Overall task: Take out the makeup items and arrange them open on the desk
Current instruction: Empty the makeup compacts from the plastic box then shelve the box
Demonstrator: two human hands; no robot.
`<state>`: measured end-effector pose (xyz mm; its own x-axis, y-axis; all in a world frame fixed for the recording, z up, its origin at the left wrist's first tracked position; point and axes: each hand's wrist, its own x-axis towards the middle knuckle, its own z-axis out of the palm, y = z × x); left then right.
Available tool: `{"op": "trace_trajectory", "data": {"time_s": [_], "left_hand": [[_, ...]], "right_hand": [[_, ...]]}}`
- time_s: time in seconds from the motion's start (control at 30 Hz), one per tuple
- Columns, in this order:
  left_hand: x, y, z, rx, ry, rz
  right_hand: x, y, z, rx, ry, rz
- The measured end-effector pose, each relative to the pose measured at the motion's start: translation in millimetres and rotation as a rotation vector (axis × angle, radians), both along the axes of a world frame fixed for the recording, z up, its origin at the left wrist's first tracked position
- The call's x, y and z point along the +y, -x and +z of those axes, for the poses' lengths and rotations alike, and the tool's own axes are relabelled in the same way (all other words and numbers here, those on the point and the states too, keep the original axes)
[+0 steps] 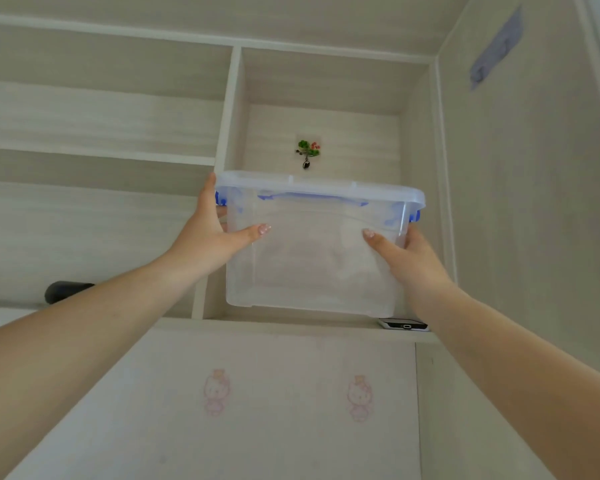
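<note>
i have the clear storage box clamped between my left hand and right hand, palms on opposite sides for balance, lid level; contents possibly makeup, too cloudy to tell.

Both arms reach up, left hand and right hand gripping, thumbs forward.

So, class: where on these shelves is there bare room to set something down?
The long left shelves look bare, apart from a dark object low down. The right cubby is crowded: the plastic box held by both hands, a phone beside it.
</note>
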<state>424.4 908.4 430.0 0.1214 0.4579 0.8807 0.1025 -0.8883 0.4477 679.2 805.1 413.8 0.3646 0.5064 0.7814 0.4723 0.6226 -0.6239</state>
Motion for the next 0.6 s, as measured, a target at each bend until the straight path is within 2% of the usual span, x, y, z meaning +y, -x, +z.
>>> {"op": "trace_trajectory", "data": {"time_s": [0.6], "left_hand": [[123, -35, -24, 0.002, 0.135, -0.024]], "right_hand": [[115, -22, -21, 0.066, 0.072, -0.114]]}}
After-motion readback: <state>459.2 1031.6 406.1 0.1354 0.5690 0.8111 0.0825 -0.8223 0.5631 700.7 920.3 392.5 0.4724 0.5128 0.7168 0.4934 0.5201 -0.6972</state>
